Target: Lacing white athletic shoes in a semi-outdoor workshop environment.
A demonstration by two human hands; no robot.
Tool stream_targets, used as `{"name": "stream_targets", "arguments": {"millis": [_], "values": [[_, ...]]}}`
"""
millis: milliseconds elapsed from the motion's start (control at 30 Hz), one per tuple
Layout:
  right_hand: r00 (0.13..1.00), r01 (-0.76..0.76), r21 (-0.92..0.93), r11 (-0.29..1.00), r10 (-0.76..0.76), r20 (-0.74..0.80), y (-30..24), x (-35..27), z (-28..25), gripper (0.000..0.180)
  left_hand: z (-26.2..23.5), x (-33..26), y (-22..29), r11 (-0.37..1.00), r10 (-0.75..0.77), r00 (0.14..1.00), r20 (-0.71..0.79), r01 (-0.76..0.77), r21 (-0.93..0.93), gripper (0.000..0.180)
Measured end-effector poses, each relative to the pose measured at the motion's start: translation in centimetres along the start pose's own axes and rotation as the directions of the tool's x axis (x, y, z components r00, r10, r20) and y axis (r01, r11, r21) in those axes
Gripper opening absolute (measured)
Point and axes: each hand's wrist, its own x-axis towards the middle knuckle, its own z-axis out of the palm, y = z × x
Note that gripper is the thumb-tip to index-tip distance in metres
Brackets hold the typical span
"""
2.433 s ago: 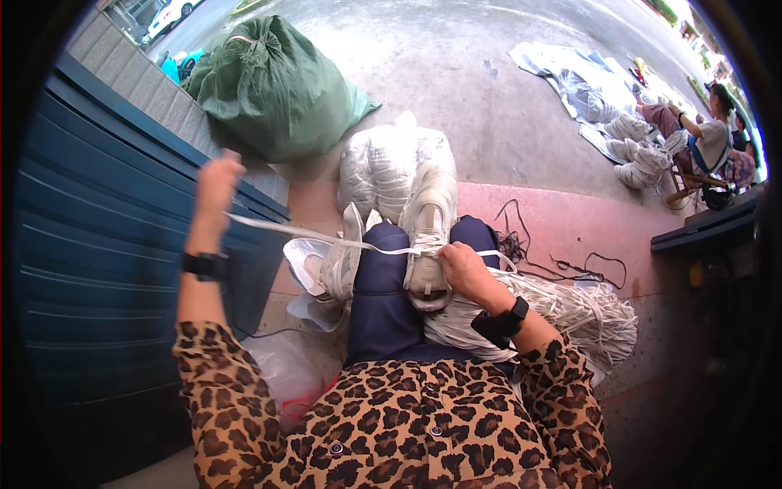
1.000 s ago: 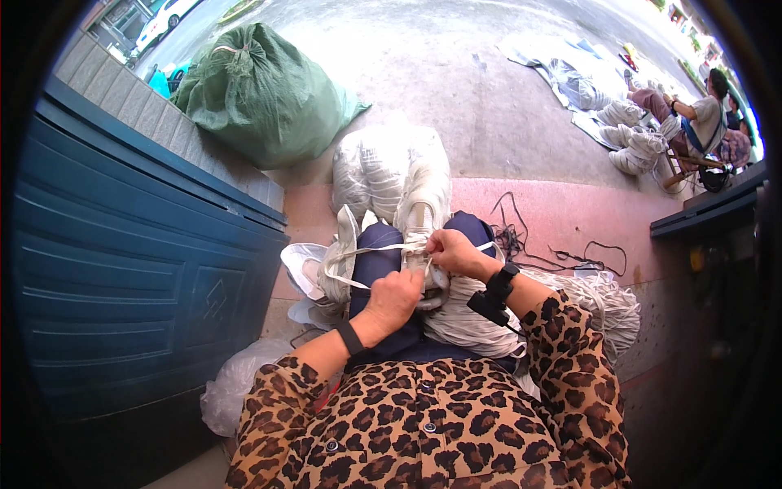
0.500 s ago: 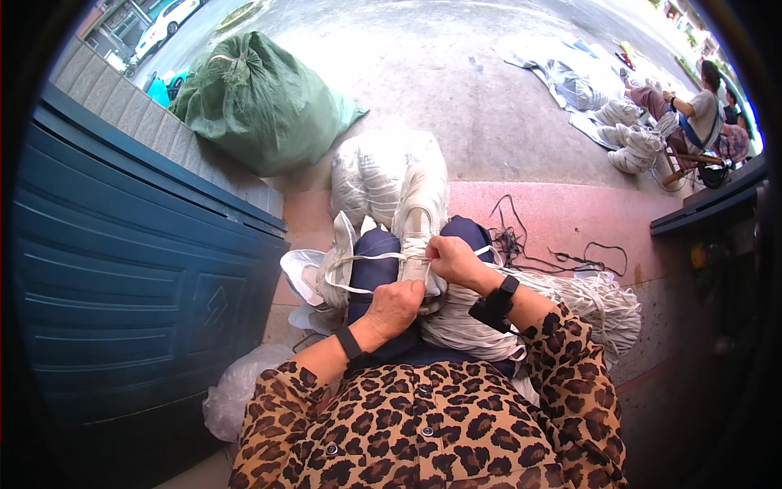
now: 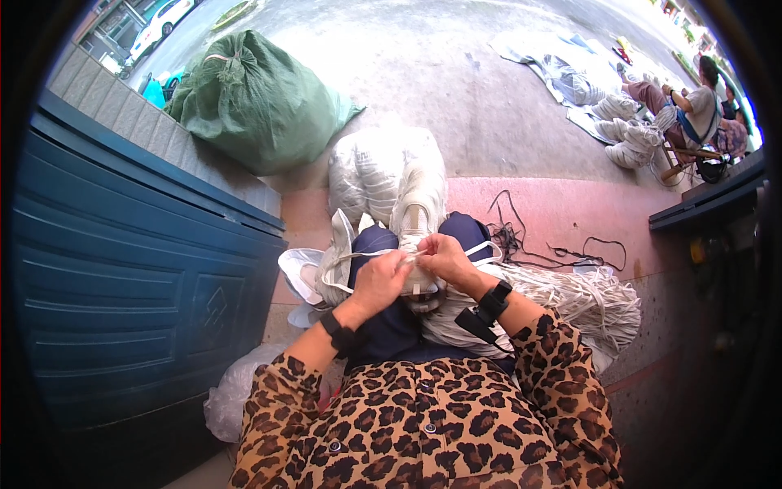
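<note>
Your left hand (image 4: pixel 381 281) and right hand (image 4: pixel 442 257) meet over your lap, both pinched closed on the flat white woven strap (image 4: pixel 358 255) that loops out to the left across your dark blue trousers (image 4: pixel 391 326) and comes back to your fingers. The strap lies on your thighs, its ends gathered between your fingertips just in front of the bundle of white strapping (image 4: pixel 419 281) resting on your knees. It looks light, limp and thin: it will fold and twist rather than hold a shape, and its smooth weave could slide through a loose pinch, so you do best to grip it flat between thumb and forefinger, close to where the two ends cross. Beyond your knees, a large white sack stuffed with pale material (image 4: pixel 387 175) sits on the pink pavement (image 4: pixel 562 216), and a tied green woven sack (image 4: pixel 257 102) lies further off beside the grey brick ledge (image 4: pixel 122 114). A loose heap of white strapping (image 4: pixel 578 301) spreads at your right side, near some black cords (image 4: pixel 554 244). A blue panelled door (image 4: pixel 122 277) runs along your left. Another person (image 4: pixel 684 102) sits well apart at the far right.
</note>
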Motion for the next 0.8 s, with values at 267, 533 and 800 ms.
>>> {"name": "stream_targets", "arguments": {"millis": [267,533,800], "values": [[1.0,0.022,0.171,0.985,-0.021,-0.006,1.2,0.2,-0.4,0.022,-0.5,3.3,-0.3,0.973,-0.124,0.952,0.279,0.062,0.221,0.027],[0.989,0.145,-0.624,0.768,-0.107,0.099,-3.7,-2.8,-3.1,0.042,-5.6,3.7,-0.1,0.742,-0.212,0.836,0.506,0.474,-0.474,0.019],[0.988,0.142,-0.162,0.977,-0.131,0.075,-3.9,-1.6,-2.1,0.026,-4.0,2.5,1.1,0.569,-0.309,0.765,0.565,0.625,-0.535,0.02]]}}
